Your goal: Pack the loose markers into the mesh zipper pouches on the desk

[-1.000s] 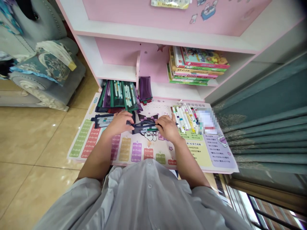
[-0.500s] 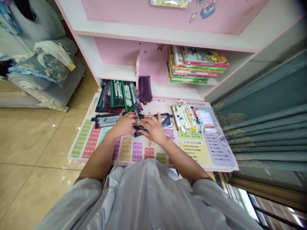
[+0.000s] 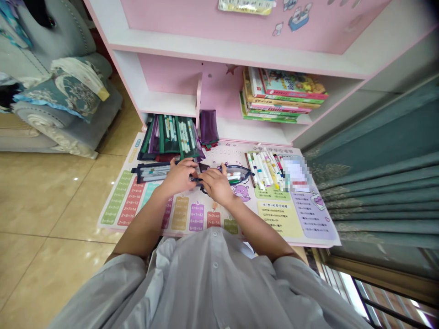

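A dark blue mesh pencil pouch (image 3: 236, 170) lies at the middle of the desk, its right part bulging, with a few markers (image 3: 233, 176) showing inside. My right hand (image 3: 216, 183) is closed over its left part, fingers bent on the fabric. My left hand (image 3: 180, 177) pinches the pouch's left end beside the right fingertips. The exact grip is partly hidden. Left of my left hand, and partly behind it, is another dark blue mesh pouch (image 3: 151, 173) filled with markers.
Green and purple mesh pouches (image 3: 169, 137) holding markers are piled at the back left, near a folded purple pouch (image 3: 208, 125). Loose markers (image 3: 263, 170) lie at right, beside a blurred-out item (image 3: 297, 173). Stacked books (image 3: 281, 96) sit on the pink shelf (image 3: 240, 52) behind.
The middle pouch has shifted and its right part has opened out, so markers now show inside. My right hand has moved slightly left; the left hand stays nearly in place.
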`<state>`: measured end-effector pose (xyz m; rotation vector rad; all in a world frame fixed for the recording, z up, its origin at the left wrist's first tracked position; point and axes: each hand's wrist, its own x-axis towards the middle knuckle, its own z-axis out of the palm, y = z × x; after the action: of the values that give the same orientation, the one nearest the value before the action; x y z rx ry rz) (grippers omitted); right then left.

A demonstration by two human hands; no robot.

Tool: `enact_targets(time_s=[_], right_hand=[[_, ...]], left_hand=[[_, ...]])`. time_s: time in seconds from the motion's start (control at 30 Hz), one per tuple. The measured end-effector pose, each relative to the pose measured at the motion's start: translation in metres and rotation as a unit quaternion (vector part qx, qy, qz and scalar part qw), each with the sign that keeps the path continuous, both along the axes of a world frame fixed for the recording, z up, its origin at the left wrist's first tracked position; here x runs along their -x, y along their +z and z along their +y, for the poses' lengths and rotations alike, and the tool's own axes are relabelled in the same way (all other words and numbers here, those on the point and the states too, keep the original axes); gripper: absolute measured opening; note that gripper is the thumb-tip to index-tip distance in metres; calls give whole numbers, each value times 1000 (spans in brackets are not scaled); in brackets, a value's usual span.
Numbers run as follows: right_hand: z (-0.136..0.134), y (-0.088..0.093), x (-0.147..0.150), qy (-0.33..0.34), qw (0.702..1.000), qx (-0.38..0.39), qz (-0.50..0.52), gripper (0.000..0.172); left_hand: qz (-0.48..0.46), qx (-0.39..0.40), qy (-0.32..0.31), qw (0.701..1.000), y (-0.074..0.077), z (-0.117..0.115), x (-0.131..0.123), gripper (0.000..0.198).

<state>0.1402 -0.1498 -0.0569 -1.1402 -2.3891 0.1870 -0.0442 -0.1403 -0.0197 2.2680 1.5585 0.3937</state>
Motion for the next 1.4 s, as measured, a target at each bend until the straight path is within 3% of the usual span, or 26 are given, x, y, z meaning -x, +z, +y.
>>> enact_targets(time_s=[0.53,0.8,1.0,1.4], right_hand=[[3,-4,9,21,1000,-18,-3,27],[-2,1,11,-2,999,6,41,19],[-5,5,19,-53,997,9,58,9],[-3,4,18,-71,988,48,128,11]], left_hand=[[-2,22,-16,1000,1,3,5,4],[-7,24,-25,999,0,5,5,2],[-8,6,-38,999,-6,5,4,14],[-20,10,-30,999,-3,5,3,7]])
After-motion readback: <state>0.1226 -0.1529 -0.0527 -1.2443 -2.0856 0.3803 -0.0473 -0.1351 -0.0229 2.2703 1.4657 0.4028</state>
